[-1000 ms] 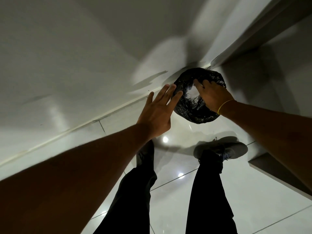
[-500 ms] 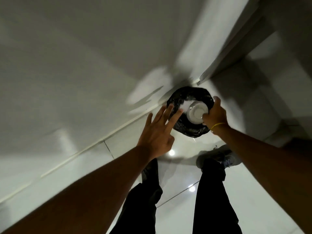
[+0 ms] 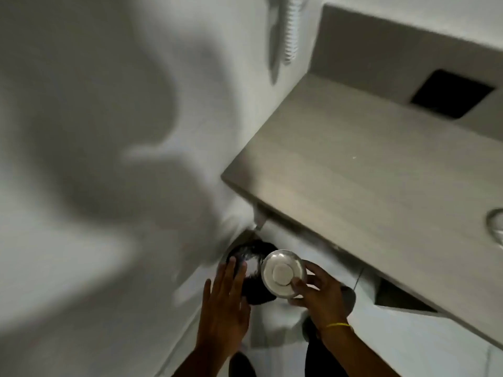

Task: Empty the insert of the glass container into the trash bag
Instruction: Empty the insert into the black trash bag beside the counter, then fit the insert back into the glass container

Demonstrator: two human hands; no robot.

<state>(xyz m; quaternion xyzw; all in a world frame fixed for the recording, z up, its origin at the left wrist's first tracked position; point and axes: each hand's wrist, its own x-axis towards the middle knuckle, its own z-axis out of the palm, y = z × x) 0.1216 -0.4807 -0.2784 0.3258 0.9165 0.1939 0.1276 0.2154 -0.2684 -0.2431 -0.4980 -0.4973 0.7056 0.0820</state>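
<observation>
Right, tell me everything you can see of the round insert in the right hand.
The insert is a round, shallow, silvery piece, metal by its look, with a pale raised disc at its centre. It is turned face-on to the camera, beside the black trash bag. The right hand has its grip on the lower right rim. Motion blur hides any contents.

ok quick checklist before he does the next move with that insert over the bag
1. Grip: right hand holds the round insert by its rim: ok.
2. Insert over the black trash bag: it overlaps the bag's right edge, not centred: not ok.
3. Bag mouth open: cannot tell, too blurred.
4. Left hand open and empty, fingers spread beside the bag: ok.
5. Insert emptied: its flat side faces the camera, contents hidden: cannot tell.
</observation>
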